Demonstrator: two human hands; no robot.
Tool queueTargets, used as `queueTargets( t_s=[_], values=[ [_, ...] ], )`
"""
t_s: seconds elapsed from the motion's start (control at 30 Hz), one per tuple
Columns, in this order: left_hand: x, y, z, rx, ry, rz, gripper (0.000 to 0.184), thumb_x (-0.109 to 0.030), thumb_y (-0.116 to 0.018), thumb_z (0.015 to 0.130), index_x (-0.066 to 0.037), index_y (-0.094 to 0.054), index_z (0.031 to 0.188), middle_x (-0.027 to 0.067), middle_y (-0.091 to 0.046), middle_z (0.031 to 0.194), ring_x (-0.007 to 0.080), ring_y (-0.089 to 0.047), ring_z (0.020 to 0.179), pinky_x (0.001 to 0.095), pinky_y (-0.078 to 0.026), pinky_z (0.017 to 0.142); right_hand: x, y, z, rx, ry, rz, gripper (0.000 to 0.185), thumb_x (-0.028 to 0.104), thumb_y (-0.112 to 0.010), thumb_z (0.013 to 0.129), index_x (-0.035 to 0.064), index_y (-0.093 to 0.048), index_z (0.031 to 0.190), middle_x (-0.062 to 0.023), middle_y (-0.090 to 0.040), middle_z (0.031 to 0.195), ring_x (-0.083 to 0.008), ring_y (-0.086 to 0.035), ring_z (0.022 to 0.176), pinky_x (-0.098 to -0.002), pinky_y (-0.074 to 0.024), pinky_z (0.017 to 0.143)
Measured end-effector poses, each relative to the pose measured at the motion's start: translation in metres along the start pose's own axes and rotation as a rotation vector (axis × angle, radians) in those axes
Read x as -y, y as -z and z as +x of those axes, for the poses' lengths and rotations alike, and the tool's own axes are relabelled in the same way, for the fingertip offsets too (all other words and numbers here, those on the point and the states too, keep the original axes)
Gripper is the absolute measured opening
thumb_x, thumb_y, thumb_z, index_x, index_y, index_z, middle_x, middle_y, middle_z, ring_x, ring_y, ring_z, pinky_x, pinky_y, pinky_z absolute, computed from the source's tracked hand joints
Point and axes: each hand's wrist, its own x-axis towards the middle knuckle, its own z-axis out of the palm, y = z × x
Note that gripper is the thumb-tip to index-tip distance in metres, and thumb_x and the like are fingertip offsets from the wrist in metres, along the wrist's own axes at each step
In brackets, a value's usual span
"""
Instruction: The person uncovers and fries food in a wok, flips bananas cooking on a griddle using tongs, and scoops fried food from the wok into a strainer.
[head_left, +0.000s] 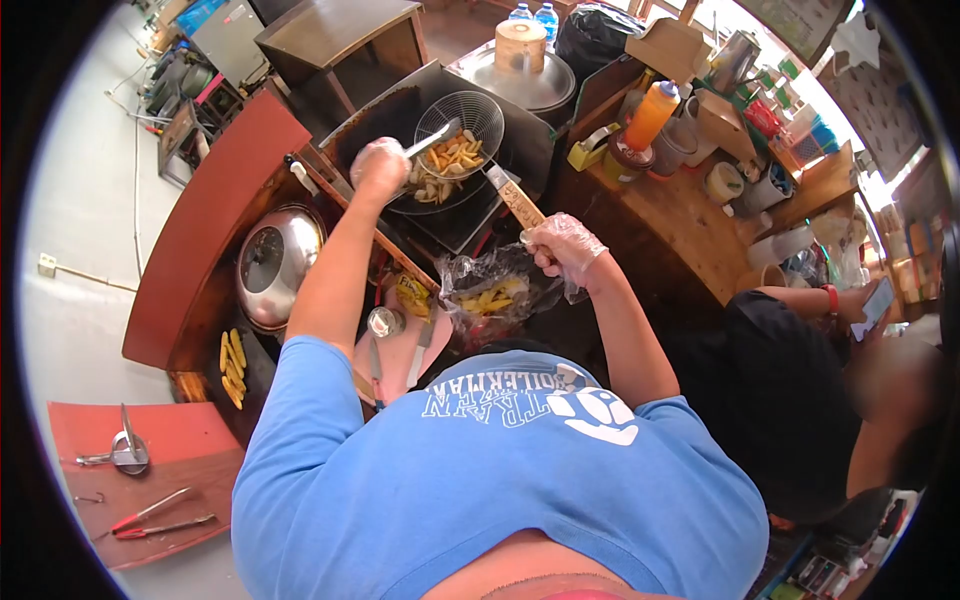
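My left hand (382, 170), in a clear plastic glove, is closed on a metal cooking utensil (428, 140); whether its far end is a spoon or a spatula I cannot tell. That end reaches into a round wire strainer (484, 112). Also gloved, my right hand (570, 248) grips the strainer's wooden handle (519, 207). Golden fried pieces (456, 153) lie in the strainer, which is over a dark wok (425, 207). Paler pieces show at the strainer's lower left. In front of my body, a plastic bag (470, 272) holds yellow pieces.
A domed metal lid (275, 265) stands left, near several yellow pieces (232, 366). Knives lie on a pink board (400, 350) by a glass jar (384, 321). An orange bottle (652, 118) stands on the wooden counter (680, 225). A person in black (770, 390) holding a phone is close at right.
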Motion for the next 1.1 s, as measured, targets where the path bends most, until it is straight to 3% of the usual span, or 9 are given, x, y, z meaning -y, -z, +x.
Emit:
queueTargets(
  t_s=[0.03, 0.17, 0.37, 0.63, 0.83, 0.9, 1.1],
  values=[
    [-0.007, -0.008, 0.000, 0.010, -0.066, 0.000, 0.021, -0.023, -0.059, 0.078, -0.007, -0.072, 0.086, 0.0188, -0.070, 0.094, 0.0320, -0.069, 0.092, 0.0403, -0.055, 0.082, 0.000, -0.001, 0.000, -0.001, 0.002, -0.005, 0.025, 0.012, -0.062, 0.084, 0.0047, -0.051, 0.064, -0.0010, -0.047, 0.056, -0.0098, -0.042, 0.045, -0.0261, -0.0302, 0.040],
    [-0.035, -0.007, 0.000, 0.045, 0.092, -0.118, 0.024, -0.021, -0.059, 0.082, -0.006, -0.071, 0.095, 0.0189, -0.069, 0.102, 0.0329, -0.067, 0.099, 0.0411, -0.054, 0.084, -0.001, -0.003, 0.000, 0.005, 0.008, -0.036, 0.026, 0.013, -0.062, 0.085, 0.0043, -0.050, 0.063, -0.0011, -0.046, 0.055, -0.0099, -0.043, 0.046, -0.0260, -0.0308, 0.040],
    [-0.055, 0.013, 0.004, 0.194, 0.157, -0.062, 0.024, -0.017, -0.058, 0.085, -0.008, -0.073, 0.102, 0.0145, -0.070, 0.107, 0.0308, -0.067, 0.102, 0.0395, -0.054, 0.086, -0.004, -0.005, 0.003, -0.025, 0.030, -0.072, 0.026, 0.013, -0.062, 0.085, 0.0020, -0.052, 0.064, -0.0031, -0.048, 0.055, -0.0119, -0.045, 0.045, -0.0275, -0.0327, 0.039],
    [-0.068, 0.013, -0.001, 0.157, 0.140, -0.120, 0.027, -0.020, -0.057, 0.086, -0.011, -0.072, 0.106, 0.0167, -0.067, 0.113, 0.0334, -0.065, 0.106, 0.0403, -0.053, 0.089, -0.007, -0.004, 0.006, -0.048, 0.036, -0.044, 0.026, 0.012, -0.062, 0.085, 0.0014, -0.052, 0.063, -0.0033, -0.048, 0.055, -0.0120, -0.046, 0.045, -0.0276, -0.0330, 0.038],
    [-0.068, 0.000, 0.017, 0.230, 0.279, -0.188, 0.029, -0.020, -0.060, 0.085, -0.012, -0.070, 0.110, 0.0138, -0.067, 0.116, 0.0323, -0.064, 0.109, 0.0387, -0.053, 0.089, -0.009, -0.006, 0.009, -0.039, 0.039, -0.038, 0.025, 0.012, -0.062, 0.083, 0.0009, -0.051, 0.063, -0.0039, -0.048, 0.054, -0.0128, -0.046, 0.043, -0.0280, -0.0328, 0.038],
    [-0.072, 0.003, 0.026, 0.421, 0.352, -0.119, 0.031, -0.016, -0.064, 0.083, -0.014, -0.069, 0.113, 0.0102, -0.067, 0.117, 0.0310, -0.065, 0.108, 0.0374, -0.053, 0.089, -0.011, -0.006, 0.012, -0.040, 0.038, -0.041, 0.025, 0.012, -0.062, 0.083, 0.0006, -0.052, 0.063, -0.0044, -0.048, 0.053, -0.0133, -0.046, 0.043, -0.0284, -0.0330, 0.038],
    [-0.075, 0.003, 0.032, 0.424, 0.341, -0.096, 0.032, -0.016, -0.066, 0.082, -0.015, -0.070, 0.114, 0.0087, -0.067, 0.118, 0.0299, -0.064, 0.109, 0.0389, -0.053, 0.089, -0.014, -0.008, 0.014, -0.050, 0.007, -0.099, 0.024, 0.013, -0.061, 0.080, 0.0001, -0.054, 0.062, -0.0062, -0.050, 0.051, -0.0152, -0.047, 0.041, -0.0301, -0.0348, 0.040]
  ],
)
